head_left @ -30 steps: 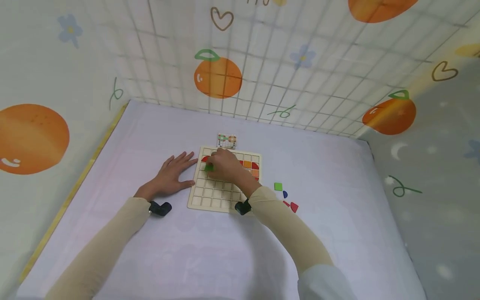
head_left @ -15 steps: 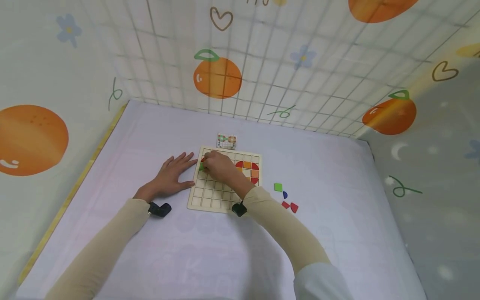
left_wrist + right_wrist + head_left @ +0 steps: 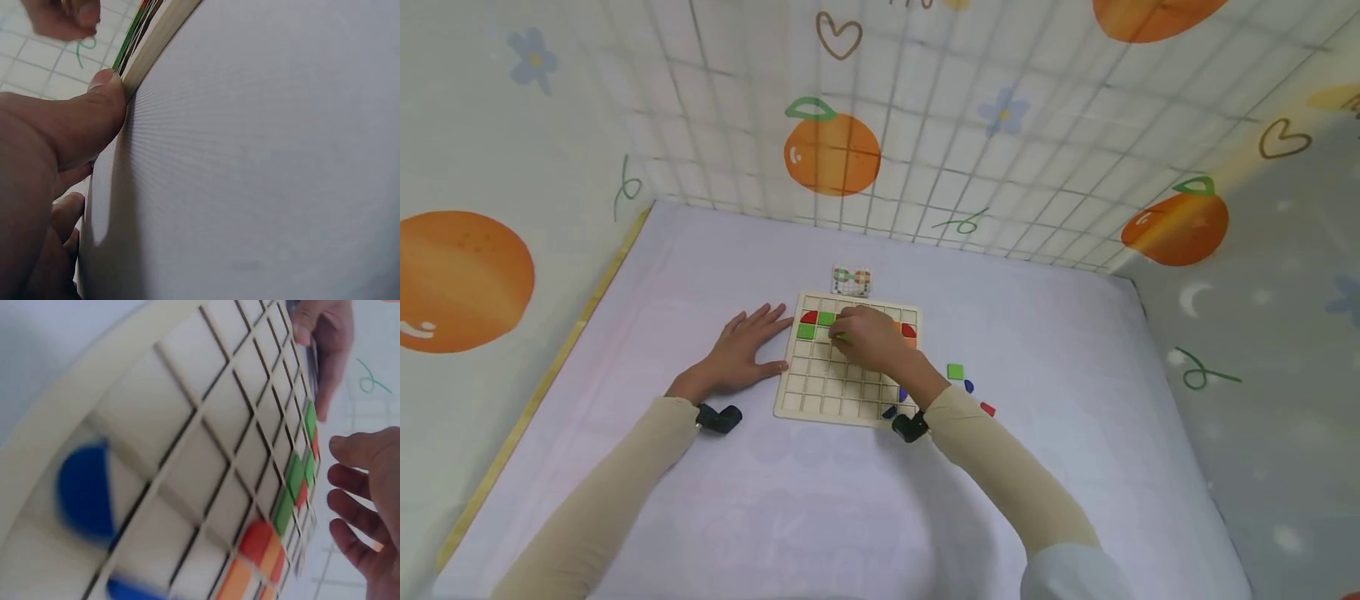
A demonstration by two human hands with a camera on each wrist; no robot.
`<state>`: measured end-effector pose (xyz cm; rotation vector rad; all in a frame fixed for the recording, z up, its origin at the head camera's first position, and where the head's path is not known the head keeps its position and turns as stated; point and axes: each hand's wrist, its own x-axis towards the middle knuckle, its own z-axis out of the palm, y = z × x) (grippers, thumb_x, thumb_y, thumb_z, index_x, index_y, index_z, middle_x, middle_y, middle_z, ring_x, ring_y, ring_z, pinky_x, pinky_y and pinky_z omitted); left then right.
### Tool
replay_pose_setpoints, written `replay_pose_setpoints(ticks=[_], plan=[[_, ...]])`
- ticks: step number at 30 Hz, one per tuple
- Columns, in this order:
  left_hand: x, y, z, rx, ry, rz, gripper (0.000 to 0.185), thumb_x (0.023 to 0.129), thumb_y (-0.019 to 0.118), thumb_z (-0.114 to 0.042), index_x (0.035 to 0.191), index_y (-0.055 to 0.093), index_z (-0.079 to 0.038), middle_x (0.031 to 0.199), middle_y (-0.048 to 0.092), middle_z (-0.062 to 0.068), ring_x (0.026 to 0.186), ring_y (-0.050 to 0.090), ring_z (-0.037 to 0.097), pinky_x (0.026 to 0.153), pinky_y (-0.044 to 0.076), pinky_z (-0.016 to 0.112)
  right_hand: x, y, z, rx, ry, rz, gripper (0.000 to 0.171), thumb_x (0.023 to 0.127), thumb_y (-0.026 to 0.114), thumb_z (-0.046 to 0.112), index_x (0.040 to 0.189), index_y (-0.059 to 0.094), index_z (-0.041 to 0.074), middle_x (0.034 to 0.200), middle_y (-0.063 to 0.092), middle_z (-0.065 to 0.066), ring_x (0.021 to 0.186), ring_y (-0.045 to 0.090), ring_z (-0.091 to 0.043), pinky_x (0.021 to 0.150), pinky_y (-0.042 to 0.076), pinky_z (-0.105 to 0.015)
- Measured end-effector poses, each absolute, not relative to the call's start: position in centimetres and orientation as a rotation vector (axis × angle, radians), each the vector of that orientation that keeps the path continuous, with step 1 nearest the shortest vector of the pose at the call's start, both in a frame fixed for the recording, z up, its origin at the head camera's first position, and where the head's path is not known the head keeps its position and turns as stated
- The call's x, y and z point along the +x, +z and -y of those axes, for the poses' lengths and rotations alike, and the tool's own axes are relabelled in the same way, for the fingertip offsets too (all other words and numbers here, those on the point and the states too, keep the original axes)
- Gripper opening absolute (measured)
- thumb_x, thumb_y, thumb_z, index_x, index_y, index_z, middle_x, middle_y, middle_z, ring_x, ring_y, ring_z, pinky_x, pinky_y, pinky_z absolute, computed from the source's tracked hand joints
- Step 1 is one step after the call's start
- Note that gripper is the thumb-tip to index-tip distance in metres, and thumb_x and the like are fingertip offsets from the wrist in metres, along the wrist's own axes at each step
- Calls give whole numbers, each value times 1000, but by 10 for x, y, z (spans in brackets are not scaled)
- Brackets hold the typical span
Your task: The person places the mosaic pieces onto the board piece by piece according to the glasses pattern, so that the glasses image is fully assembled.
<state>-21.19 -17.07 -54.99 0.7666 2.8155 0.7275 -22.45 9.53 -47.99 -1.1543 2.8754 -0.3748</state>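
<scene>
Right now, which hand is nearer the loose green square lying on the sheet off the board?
Right. The right hand is over the board, its wrist just beside the loose green square. The left hand lies flat at the board's opposite edge, much farther off.

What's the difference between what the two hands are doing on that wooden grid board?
The left hand lies flat on the table, fingers spread, its thumb against the edge of the wooden grid board. The right hand is over the board's upper rows, fingers loosely curled beside the green square tiles; whether it holds one is unclear. The left is beside the board, the right above it. Both arms wear beige sleeves.
</scene>
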Motion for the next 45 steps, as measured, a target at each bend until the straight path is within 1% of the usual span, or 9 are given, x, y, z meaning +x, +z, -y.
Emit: replay_pose_setpoints(ticks=[5,8,15,18,24,32,35,40,45], plan=[[-210,-552,169,744,735,-2807,80,90,69,-43,155,31,-16,164,15,7,150,3,27,118,-3,51,-215,-470,-136,-981,-334,-2884,15,92,71,21,105,78,17,94,66,4,84,62,-12,68,53,-26],[-210,-553,169,731,723,-2811,81,90,69,-44,156,31,-16,164,14,7,150,3,27,118,-3,51,-211,-465,-165,-792,-323,-2882,19,92,72,23,109,76,15,97,67,2,86,61,-14,73,54,-29],[-208,-549,168,729,716,-2823,81,90,70,-43,155,31,-16,163,15,7,150,4,28,118,-1,52,-198,-471,-238,-348,-324,-2847,36,86,79,28,118,71,13,105,66,-5,91,61,-22,75,57,-35],[-209,-547,167,734,729,-2824,80,89,70,-43,155,33,-16,163,16,7,149,5,28,118,0,52,-188,-471,-262,-254,-347,-2804,37,84,80,29,115,72,12,105,66,-6,93,61,-24,76,57,-38],[-210,-547,168,732,722,-2820,80,90,69,-44,155,32,-16,164,14,7,150,4,28,118,-1,51,-166,-469,-291,-237,-425,-2670,30,78,85,25,101,71,11,92,64,-2,84,58,-21,71,55,-35],[-212,-550,172,740,705,-2822,80,91,68,-45,156,31,-17,164,14,6,150,2,26,118,-2,50,-152,-483,-303,-230,-591,-2603,25,77,85,9,98,70,10,87,63,0,84,56,-21,77,55,-34],[-211,-550,173,744,701,-2821,80,91,68,-45,156,30,-16,164,13,7,150,2,27,118,-2,51,-152,-489,-306,-219,-652,-2606,24,77,84,7,97,70,10,86,63,0,82,57,-21,75,55,-33],[-210,-548,171,747,711,-2824,80,90,69,-44,155,32,-16,163,15,7,150,3,27,118,-1,51,-154,-491,-311,-190,-766,-2567,20,80,80,4,98,71,8,85,64,-2,79,57,-22,71,54,-31],[-211,-547,170,742,710,-2827,81,89,70,-44,155,33,-16,163,15,7,150,4,28,118,0,52,-165,-483,-307,-142,-1032,-2543,17,85,75,1,102,70,2,90,60,-10,81,60,-27,67,60,-33]])
